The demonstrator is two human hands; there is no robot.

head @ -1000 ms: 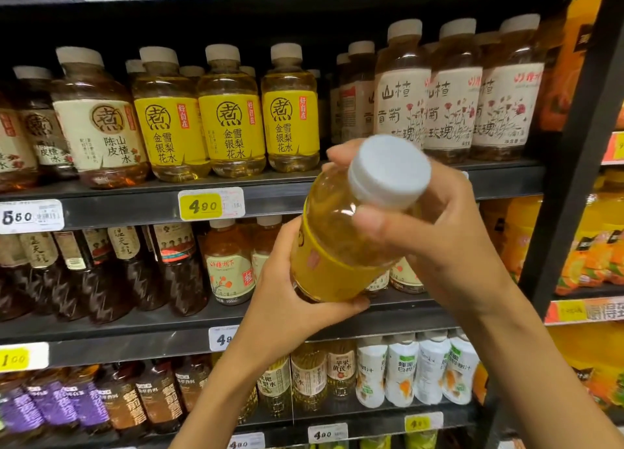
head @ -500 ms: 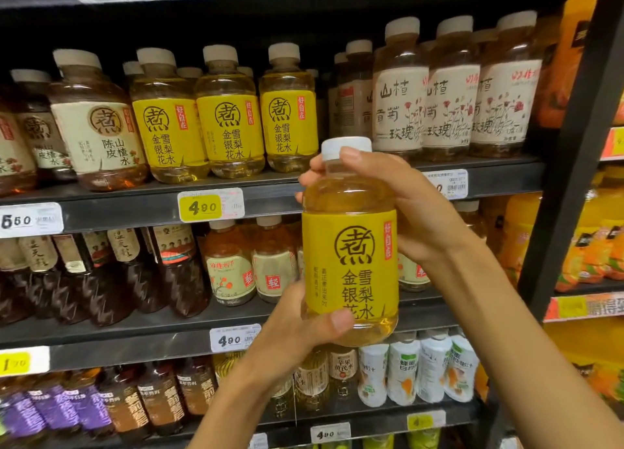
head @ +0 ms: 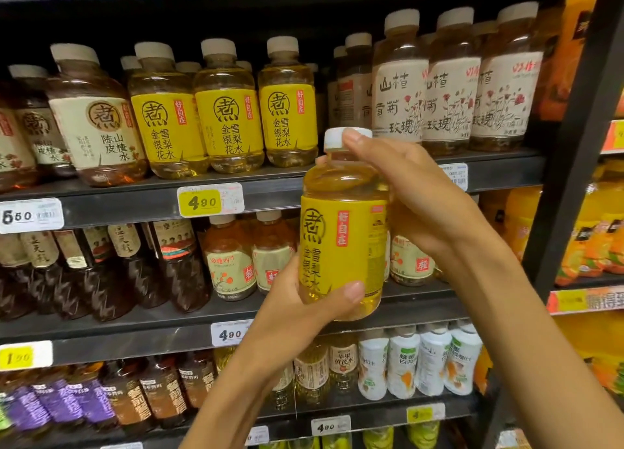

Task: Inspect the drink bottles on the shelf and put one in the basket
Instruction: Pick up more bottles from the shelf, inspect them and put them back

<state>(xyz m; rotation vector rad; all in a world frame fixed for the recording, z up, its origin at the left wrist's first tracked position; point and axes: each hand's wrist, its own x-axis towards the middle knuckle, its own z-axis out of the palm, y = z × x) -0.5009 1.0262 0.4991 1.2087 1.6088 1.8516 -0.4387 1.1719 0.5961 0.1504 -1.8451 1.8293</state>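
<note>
- The fingers [head: 353, 291] of the left hand [head: 297, 317] are wrapped round the bottom of a yellow drink bottle [head: 344, 232]. The thumb lies across the front, low down.
- The fingers [head: 358, 141] of the right hand [head: 429, 205] are closed round the top of the same bottle. One fingertip sits on the white cap [head: 334, 138].
- The bottle stands upright in the air, in front of the shelves. It is turned a bit, so the side of its yellow label faces the camera.
- Yellow drink fills it almost to the neck.
- Both arms reach up from the bottom of the picture.
- Behind the hands, on the upper shelf [head: 118, 202], stand three more yellow-label bottles [head: 229, 124] in a row.
- To their right stand bottles with white flower labels [head: 449, 94].
- A yellow price tag [head: 202, 202] on the shelf edge reads 4.90.
- The shelf below holds dark brown bottles [head: 101, 273].
- The lowest shelf has small white bottles [head: 422, 361].
</note>
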